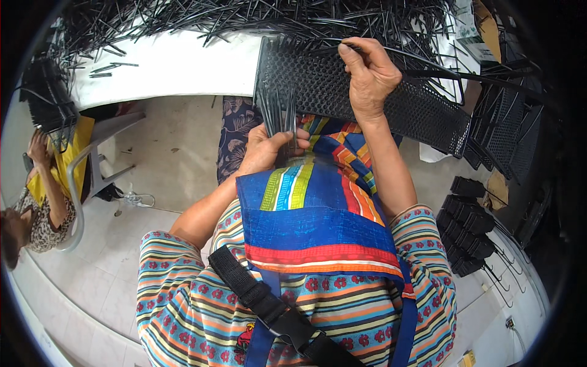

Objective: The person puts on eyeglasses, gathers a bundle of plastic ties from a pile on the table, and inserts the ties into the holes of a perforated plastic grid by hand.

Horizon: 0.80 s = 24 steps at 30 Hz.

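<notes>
My left hand is closed round a bundle of thin black sticks, which stand upright from the fist with slightly blurred tips. They overlap the left end of a long black tray full of small round holes. Over the tray's far edge, my right hand is raised with thumb and forefinger pinched. What lies between those fingertips is too dark against the sticks behind to make out. A row of black sticks shows along the tray's far left edge.
Heaps of loose black sticks cover the far side of the white-covered table. More perforated black trays stand at the right, above stacked black pieces on the floor. At left, another person's hand is beside a metal-framed chair.
</notes>
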### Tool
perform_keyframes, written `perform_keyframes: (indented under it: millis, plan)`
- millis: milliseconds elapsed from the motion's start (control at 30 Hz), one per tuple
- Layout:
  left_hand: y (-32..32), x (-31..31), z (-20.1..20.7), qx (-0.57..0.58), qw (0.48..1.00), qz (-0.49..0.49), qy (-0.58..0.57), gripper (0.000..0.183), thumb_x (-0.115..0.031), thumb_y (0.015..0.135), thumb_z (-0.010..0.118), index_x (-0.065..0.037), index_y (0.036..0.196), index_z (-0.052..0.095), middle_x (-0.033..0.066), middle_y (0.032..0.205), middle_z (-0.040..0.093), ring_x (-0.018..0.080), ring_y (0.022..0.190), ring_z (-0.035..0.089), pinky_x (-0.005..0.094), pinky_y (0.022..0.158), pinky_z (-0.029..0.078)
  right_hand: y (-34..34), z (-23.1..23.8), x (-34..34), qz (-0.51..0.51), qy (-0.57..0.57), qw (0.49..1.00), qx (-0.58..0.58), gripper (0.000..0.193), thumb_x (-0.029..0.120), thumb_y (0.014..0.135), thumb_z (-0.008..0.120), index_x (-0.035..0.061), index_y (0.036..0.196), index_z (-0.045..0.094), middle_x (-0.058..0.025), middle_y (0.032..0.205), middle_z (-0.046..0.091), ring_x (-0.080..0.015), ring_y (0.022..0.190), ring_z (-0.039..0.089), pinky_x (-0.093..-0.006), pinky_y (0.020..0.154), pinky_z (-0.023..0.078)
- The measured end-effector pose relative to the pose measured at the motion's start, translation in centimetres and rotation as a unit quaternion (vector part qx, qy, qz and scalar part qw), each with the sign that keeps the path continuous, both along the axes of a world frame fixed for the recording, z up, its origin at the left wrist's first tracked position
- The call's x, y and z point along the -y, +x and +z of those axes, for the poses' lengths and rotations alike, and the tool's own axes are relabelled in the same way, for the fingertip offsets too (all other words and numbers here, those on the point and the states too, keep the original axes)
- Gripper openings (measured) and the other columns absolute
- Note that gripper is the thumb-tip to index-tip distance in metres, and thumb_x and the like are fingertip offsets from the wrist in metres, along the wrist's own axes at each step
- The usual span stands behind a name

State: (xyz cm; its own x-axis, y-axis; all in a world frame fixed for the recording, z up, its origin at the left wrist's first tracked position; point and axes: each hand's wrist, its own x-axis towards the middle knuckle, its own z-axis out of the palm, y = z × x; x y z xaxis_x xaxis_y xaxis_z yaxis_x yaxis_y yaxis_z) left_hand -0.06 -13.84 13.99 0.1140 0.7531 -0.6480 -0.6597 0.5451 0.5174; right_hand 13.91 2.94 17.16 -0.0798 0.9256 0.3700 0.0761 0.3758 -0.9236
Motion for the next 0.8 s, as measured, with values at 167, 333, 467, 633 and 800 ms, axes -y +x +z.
perform_keyframes:
  millis: [167, 333, 467, 633, 800]
  plan:
    - [-0.3, -0.1, -0.5, 0.014, 0.999, -0.009, -0.043, 0.015, 0.000, 0.092, 0.052, 0.005, 0.103, 0.060, 0.0171, 0.093, 0.069, 0.0203, 0.078, 0.070, 0.0310, 0.067, 0.059, -0.3, -0.1, -0.7, 0.002, 0.063, 0.995, 0.074, 0.010, 0.000, 0.081, 0.074, 0.0032, 0.090, 0.072, 0.0031, 0.072, 0.062, -0.0017, 0.057, 0.051, -0.0163, 0.050, 0.039]
    - [-0.1, -0.2, -0.4, 0.003, 0.999, 0.011, -0.033, 0.013, 0.003, 0.090, 0.056, 0.005, 0.101, 0.061, 0.0165, 0.089, 0.070, 0.0200, 0.073, 0.070, 0.0295, 0.062, 0.059, -0.6, 0.6, -1.0, 0.003, 0.061, 0.992, 0.106, 0.007, 0.001, 0.077, 0.075, 0.0029, 0.084, 0.072, -0.0007, 0.072, 0.066, -0.0060, 0.059, 0.057, -0.0200, 0.053, 0.044]
    - [-0.1, -0.2, -0.6, 0.010, 0.998, 0.021, -0.063, 0.012, 0.003, 0.089, 0.057, 0.004, 0.100, 0.062, 0.0159, 0.089, 0.070, 0.0190, 0.072, 0.069, 0.0286, 0.061, 0.059, -1.3, 0.9, -1.4, 0.013, 0.104, 0.983, 0.150, 0.010, 0.002, 0.075, 0.076, 0.0024, 0.084, 0.072, -0.0033, 0.071, 0.066, -0.0091, 0.058, 0.059, -0.0215, 0.053, 0.044]
    - [-0.3, 0.1, -0.8, -0.009, 0.999, 0.033, -0.042, 0.011, 0.003, 0.089, 0.058, 0.003, 0.100, 0.062, 0.0155, 0.089, 0.070, 0.0182, 0.071, 0.069, 0.0281, 0.060, 0.058, -1.6, 0.6, -1.1, 0.031, 0.121, 0.973, 0.194, 0.012, 0.001, 0.076, 0.076, 0.0021, 0.088, 0.073, 0.0009, 0.072, 0.064, -0.0032, 0.059, 0.052, -0.0187, 0.052, 0.040]
    - [-0.4, -0.1, -1.1, 0.012, 0.999, 0.031, -0.040, 0.009, 0.002, 0.089, 0.058, 0.003, 0.097, 0.063, 0.0151, 0.087, 0.070, 0.0172, 0.069, 0.068, 0.0276, 0.058, 0.057, -1.8, 0.4, -1.0, 0.024, 0.140, 0.966, 0.217, 0.013, 0.001, 0.075, 0.075, 0.0019, 0.088, 0.073, -0.0034, 0.073, 0.065, -0.0084, 0.060, 0.057, -0.0215, 0.054, 0.043]
